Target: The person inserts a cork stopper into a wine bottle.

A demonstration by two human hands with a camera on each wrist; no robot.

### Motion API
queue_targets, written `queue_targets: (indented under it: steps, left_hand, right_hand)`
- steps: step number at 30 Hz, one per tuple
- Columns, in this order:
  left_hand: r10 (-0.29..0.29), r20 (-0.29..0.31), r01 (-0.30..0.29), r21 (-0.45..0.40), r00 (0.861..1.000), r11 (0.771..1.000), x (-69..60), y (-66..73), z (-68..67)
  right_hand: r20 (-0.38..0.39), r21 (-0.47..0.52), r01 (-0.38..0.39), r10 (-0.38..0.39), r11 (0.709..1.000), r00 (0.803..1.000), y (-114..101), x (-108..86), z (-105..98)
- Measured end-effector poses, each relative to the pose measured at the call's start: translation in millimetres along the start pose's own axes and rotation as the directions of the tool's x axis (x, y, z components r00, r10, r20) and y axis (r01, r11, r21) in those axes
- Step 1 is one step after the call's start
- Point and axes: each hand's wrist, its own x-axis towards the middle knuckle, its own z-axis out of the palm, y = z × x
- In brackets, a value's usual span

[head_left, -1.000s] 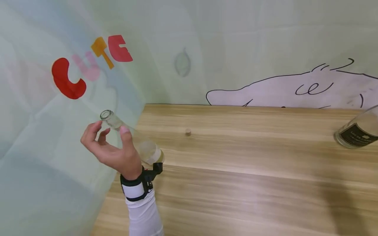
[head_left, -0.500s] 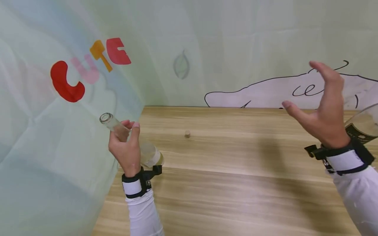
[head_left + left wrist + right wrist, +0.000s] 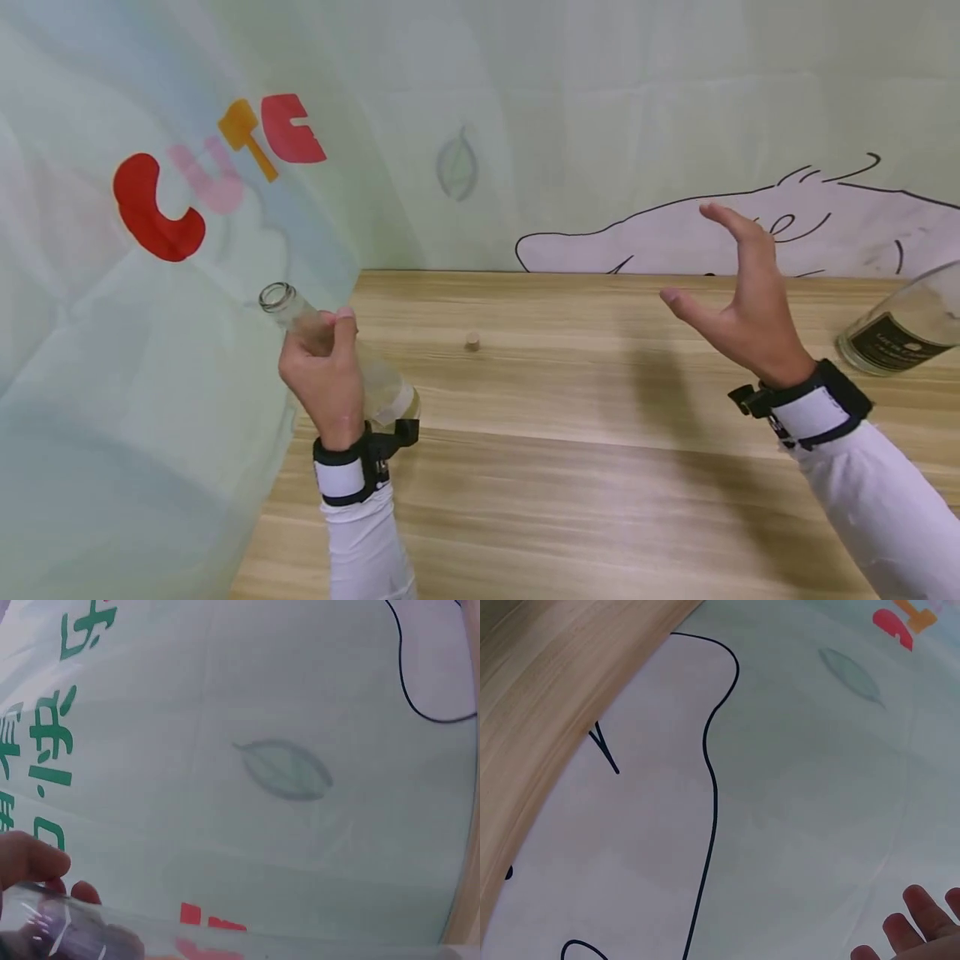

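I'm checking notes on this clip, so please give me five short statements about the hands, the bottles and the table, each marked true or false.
1. The left hand grips a clear bottle. True.
2. The right hand is holding a bottle. False: the right hand holds nothing.
3. In the head view, a small cork-like piece lies on the table, between the two hands. True.
4. The gripped bottle is capped. False: its mouth is open.
5. The second bottle has a bright red label. False: the second bottle has a black label.
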Motion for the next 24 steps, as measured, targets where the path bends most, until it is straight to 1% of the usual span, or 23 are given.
queue_targets:
  steps: [2, 4, 5, 6, 7, 8, 10, 12, 13, 15, 17, 20, 24]
  left_hand:
    - [0.015, 0.050, -0.013, -0.037, 0.999, 0.999, -4.0, 3.4, 2.9]
    - [0.046, 0.121, -0.039, -0.060, 0.992, 0.997, -11.7, 9.2, 7.2]
    - [0.056, 0.161, -0.046, -0.069, 0.985, 0.997, -17.3, 13.4, 9.8]
    - [0.070, 0.205, -0.057, -0.067, 0.976, 0.996, -23.6, 16.8, 12.8]
    - [0.077, 0.249, -0.062, -0.065, 0.966, 0.996, -30.5, 20.3, 16.0]
    - [0.081, 0.296, -0.066, -0.061, 0.952, 0.996, -37.8, 23.1, 19.3]
    - [0.086, 0.387, -0.063, -0.069, 0.918, 0.996, -52.5, 27.1, 26.1]
    - [0.082, 0.472, -0.052, -0.076, 0.878, 0.996, -66.1, 30.2, 32.1]
    - [0.079, 0.507, -0.041, -0.086, 0.859, 0.995, -73.4, 31.6, 36.1]
    - [0.096, 0.567, -0.034, -0.119, 0.818, 0.992, -87.1, 34.3, 43.7]
    - [0.132, 0.614, -0.040, -0.161, 0.778, 0.986, -100.2, 37.3, 50.7]
    - [0.202, 0.664, -0.055, -0.236, 0.720, 0.970, -118.0, 41.6, 60.7]
    - [0.264, 0.717, -0.087, -0.274, 0.646, 0.958, -136.9, 47.9, 70.7]
  right_hand:
    - [0.018, 0.008, -0.009, 0.009, 1.000, 1.000, 3, -1.9, 5]
    - [0.034, 0.020, -0.017, 0.016, 1.000, 0.999, 5, -3.8, 10]
    - [0.045, 0.027, -0.021, 0.020, 0.999, 0.999, 6, -4.6, 14]
    - [0.057, 0.034, -0.026, 0.024, 0.999, 0.998, 7, -5.0, 17]
    - [0.069, 0.040, -0.030, 0.028, 0.999, 0.997, 7, -5.3, 21]
    - [0.081, 0.047, -0.034, 0.030, 0.998, 0.996, 8, -5.4, 25]
    - [0.106, 0.061, -0.045, 0.039, 0.997, 0.994, 8, -4.8, 34]
    - [0.127, 0.075, -0.054, 0.044, 0.996, 0.991, 7, -3.5, 44]
    - [0.138, 0.080, -0.059, 0.048, 0.995, 0.989, 7, -3.0, 48]
    - [0.157, 0.092, -0.059, 0.044, 0.994, 0.987, 6, -2.1, 57]
    - [0.176, 0.101, -0.050, 0.031, 0.994, 0.984, 6, -1.4, 66]
    - [0.209, 0.116, -0.038, 0.013, 0.992, 0.978, 7, -1.1, 80]
    - [0.248, 0.138, -0.021, -0.014, 0.990, 0.969, 7, -1.0, 99]
